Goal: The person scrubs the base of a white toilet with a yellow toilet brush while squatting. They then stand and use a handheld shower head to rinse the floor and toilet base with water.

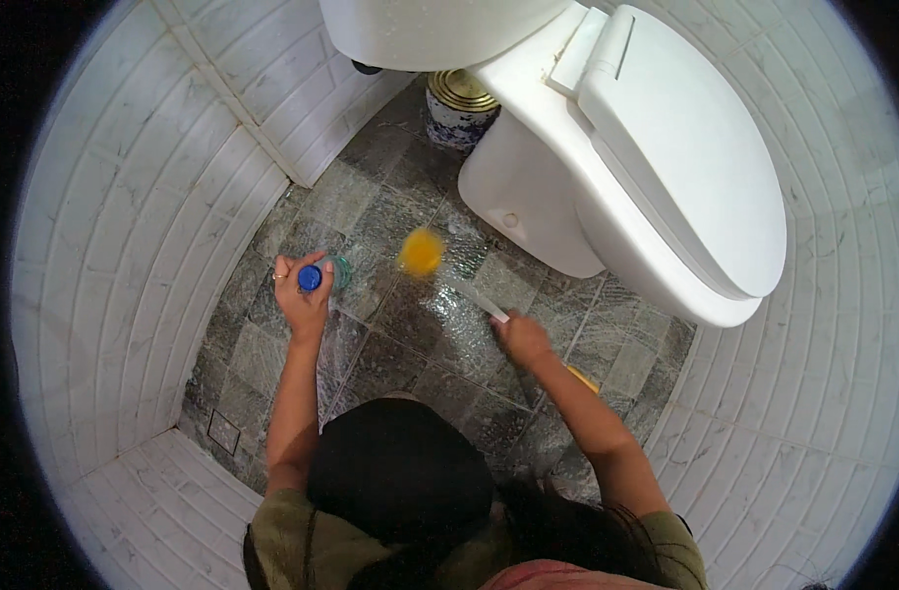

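Observation:
My left hand [304,297] is closed around a clear greenish bottle [342,271] with a blue cap [310,278], above the wet floor. In my right hand [524,340] is the white handle [479,299] of a brush. The brush's yellow head [422,253], blurred by motion, is over the wet tiles between the bottle and the toilet. Partly hidden behind my right forearm lies a yellow object [583,378], whose kind I cannot make out.
A white toilet [528,192] with its lid [695,147] down stands at the right. Behind its base sits a stained can [459,110] with a gold-coloured top. White tiled walls [125,246] enclose the grey tiled floor [385,364]. A square drain cover [223,433] lies at the left corner.

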